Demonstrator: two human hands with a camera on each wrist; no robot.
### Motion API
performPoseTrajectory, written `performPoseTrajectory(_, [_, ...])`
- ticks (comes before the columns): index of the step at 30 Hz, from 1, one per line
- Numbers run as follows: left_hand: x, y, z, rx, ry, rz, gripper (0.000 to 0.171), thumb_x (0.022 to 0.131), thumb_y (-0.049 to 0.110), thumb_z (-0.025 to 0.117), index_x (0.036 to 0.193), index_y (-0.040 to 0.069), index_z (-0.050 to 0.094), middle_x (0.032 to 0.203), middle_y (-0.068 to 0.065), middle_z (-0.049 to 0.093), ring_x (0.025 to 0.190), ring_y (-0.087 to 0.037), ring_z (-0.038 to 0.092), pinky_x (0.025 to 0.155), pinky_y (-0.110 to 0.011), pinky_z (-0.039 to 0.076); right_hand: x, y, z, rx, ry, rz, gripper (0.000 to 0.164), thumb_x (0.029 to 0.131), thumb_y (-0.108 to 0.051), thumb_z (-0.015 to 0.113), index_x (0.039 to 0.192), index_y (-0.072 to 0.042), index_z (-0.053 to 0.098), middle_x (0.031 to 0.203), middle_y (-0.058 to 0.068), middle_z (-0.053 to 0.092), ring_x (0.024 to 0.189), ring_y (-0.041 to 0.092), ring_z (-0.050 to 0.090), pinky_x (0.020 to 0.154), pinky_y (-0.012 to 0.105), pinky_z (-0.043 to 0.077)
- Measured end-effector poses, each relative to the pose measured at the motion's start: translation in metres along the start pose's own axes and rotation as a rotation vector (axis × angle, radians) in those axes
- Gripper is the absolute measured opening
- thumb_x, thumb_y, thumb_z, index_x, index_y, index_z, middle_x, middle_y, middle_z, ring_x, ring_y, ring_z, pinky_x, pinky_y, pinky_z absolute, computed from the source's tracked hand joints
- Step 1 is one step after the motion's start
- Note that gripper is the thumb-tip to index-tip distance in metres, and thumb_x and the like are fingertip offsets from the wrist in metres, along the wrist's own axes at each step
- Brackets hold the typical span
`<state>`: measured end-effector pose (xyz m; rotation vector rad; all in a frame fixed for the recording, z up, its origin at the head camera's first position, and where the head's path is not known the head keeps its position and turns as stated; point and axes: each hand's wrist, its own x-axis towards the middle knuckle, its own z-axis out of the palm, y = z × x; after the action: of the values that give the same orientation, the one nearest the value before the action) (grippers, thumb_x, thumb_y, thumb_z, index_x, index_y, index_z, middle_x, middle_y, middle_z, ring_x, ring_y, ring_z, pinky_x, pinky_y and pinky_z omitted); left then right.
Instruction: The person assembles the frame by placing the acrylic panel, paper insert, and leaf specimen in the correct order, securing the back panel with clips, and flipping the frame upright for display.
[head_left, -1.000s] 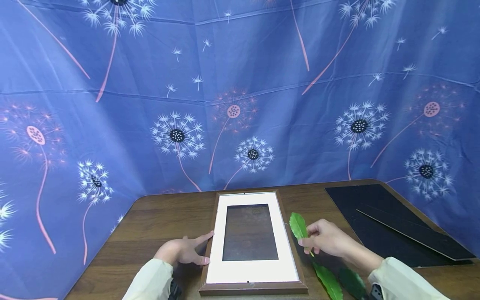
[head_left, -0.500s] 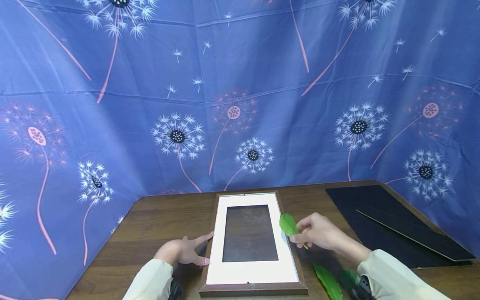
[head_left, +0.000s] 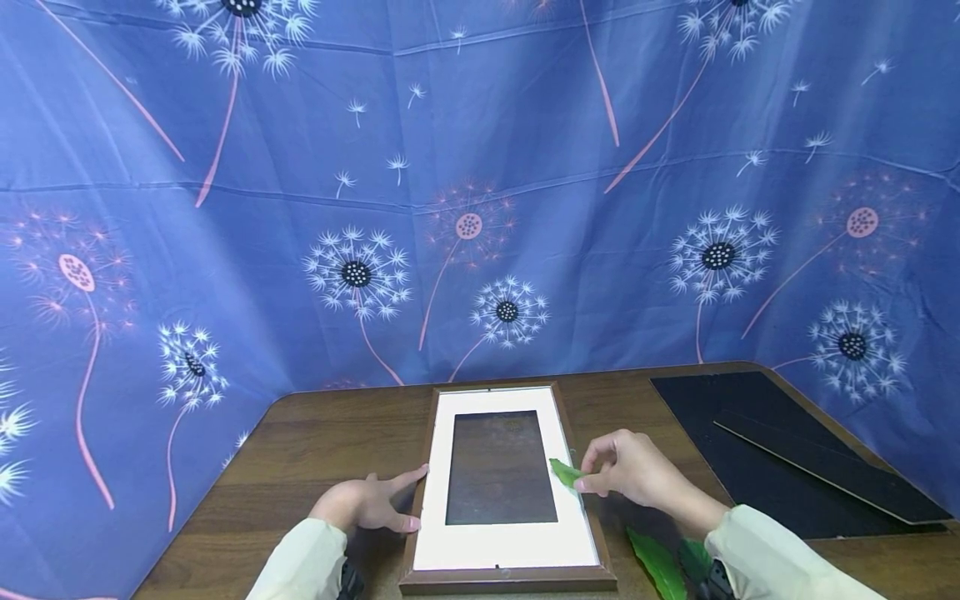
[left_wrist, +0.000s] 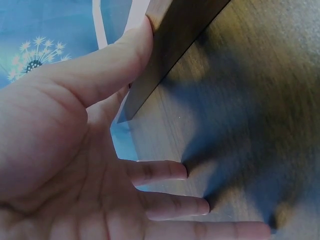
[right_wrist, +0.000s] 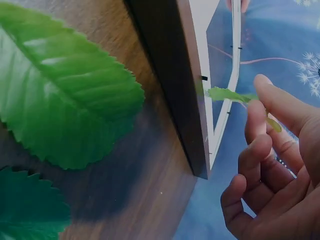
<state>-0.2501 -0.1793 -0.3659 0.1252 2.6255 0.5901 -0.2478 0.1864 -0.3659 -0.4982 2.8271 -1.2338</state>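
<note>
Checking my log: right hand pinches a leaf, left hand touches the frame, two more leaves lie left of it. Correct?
No: the head view shows the other two leaves lying right of the frame. The right hand pinches a leaf, and the left hand touches the frame.

Head: looks forward and down from above and behind the hands; farthest and widest; curtain [head_left: 480, 125] across the upper part, table [head_left: 337, 442] below, frame [head_left: 507, 577] low near the centre.
Left wrist: very close to the left hand [head_left: 367, 502]; faces past its palm, the scene tilted, table on the right.
Right wrist: close to the right hand [head_left: 633, 471]; faces the frame at a slant, lying leaves [right_wrist: 70, 95] large on the left.
Head and left wrist: share left hand, frame, table, curtain.
Head and right wrist: share those bar the left hand; also right hand, pinched leaf [head_left: 564, 472], lying leaves.
</note>
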Motion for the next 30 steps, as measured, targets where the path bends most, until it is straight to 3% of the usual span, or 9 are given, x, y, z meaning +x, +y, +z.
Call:
performPoseTrajectory(6, [0.001, -0.001, 0.0, -0.018, 0.0, -0.002, 0.084, 0.086, 0.034, 0.081, 0.157, 0.022, 0.038, 0.148, -0.049, 0.023, 0.136, -0.07, 0.022, 0.102, -0.078, 0.029, -0.002, 0.002, 0.001, -0.038, 0.022, -0.004, 0.012, 0.077, -0.019, 0.089, 0.075, -0.017, 0.077, 0.056, -0.004, 0.057, 0.053, 0.012, 0.046, 0.047, 0.023, 0.028])
performPoseTrajectory(13, [0.002, -0.002, 0.001, -0.019, -0.001, 0.001, 0.084, 0.086, 0.035, 0.081, 0.157, 0.022, 0.038, 0.149, -0.048, 0.023, 0.136, -0.07, 0.023, 0.1, -0.077, 0.032, -0.007, 0.004, -0.009, -0.023, -0.092, -0.078, 0.005, 0.085, -0.005, 0.08, 0.09, -0.006, 0.08, 0.07, -0.005, 0.064, 0.064, 0.012, 0.049, 0.055, 0.026, 0.039])
performPoseTrajectory(19, [0.002, -0.004, 0.001, 0.044, -0.001, 0.02, 0.084, 0.087, 0.036, 0.08, 0.158, 0.021, 0.038, 0.147, -0.049, 0.025, 0.136, -0.069, 0.023, 0.102, -0.079, 0.026, -0.011, 0.005, -0.012, -0.007, -0.149, -0.024, 0.011, 0.084, -0.001, 0.075, 0.093, -0.004, 0.079, 0.073, -0.001, 0.068, 0.064, 0.014, 0.053, 0.054, 0.026, 0.04])
performPoseTrajectory(22, [0.002, -0.003, 0.0, 0.047, -0.004, 0.021, 0.085, 0.087, 0.037, 0.08, 0.158, 0.021, 0.036, 0.148, -0.048, 0.025, 0.137, -0.069, 0.023, 0.103, -0.08, 0.024, -0.011, 0.005, -0.01, -0.017, -0.109, 0.004, 0.011, 0.082, -0.001, 0.076, 0.09, -0.007, 0.08, 0.075, -0.003, 0.069, 0.066, 0.015, 0.053, 0.056, 0.027, 0.039])
performPoseTrajectory(30, [0.001, -0.001, 0.0, 0.011, -0.011, 0.013, 0.086, 0.086, 0.035, 0.081, 0.158, 0.022, 0.036, 0.149, -0.048, 0.023, 0.137, -0.069, 0.021, 0.103, -0.079, 0.026, -0.008, -0.002, 0.001, -0.061, 0.11, 0.051, 0.01, 0.081, -0.003, 0.081, 0.084, -0.012, 0.081, 0.074, -0.006, 0.071, 0.069, 0.012, 0.06, 0.061, 0.032, 0.045])
